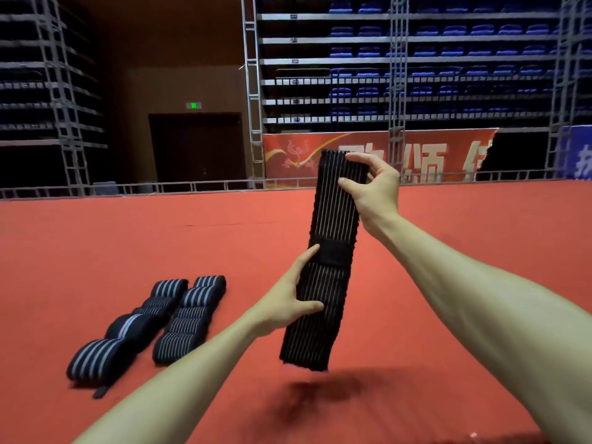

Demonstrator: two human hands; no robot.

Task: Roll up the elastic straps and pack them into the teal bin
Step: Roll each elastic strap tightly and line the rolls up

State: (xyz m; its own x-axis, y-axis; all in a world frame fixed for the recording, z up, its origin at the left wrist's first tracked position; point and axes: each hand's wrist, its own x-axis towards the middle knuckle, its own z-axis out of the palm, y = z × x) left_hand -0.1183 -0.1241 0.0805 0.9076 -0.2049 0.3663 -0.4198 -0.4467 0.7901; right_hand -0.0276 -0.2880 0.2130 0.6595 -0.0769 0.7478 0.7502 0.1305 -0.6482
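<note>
Handling: your elastic strap point(330, 283) looks soft, light and floppy, with ribbed black webbing and thin pale stripes. I'd guess it has zero stiffness of its own, so it'll sag or unroll the second you let tension off. It isn't fragile, and the weave should give decent grip.

Where to grab: I'd take it by one short end, pinched flat across the width, and start the roll there. The plain black patch point(334, 253) midway looks like a fastener, so watch it doesn't snag as it rolls under.

Strap position: it's up in the air in front of you, nearly upright and leaning a bit. The bottom end dangles free above the red carpet point(96, 251).

Right hand point(373, 187): it pinches the top end. The thumb point(347, 184) is on the face toward you and the fingers are hooked over the top edge.

Left hand point(288, 299): it's wrapped on the strap's left edge just below the patch. The thumb point(309, 306) lies across the front, and the fingers run up the edge and behind.

Rolled straps point(185, 325): there are two rows of them on the carpet to your left, well apart from the one you're holding. The nearest has a loose tab sticking out.

Teal bin: it isn't in view, so I can't say where it sits.

Stage: looks like you're straightening this one out before rolling. Nothing is packed that I can see.
</note>
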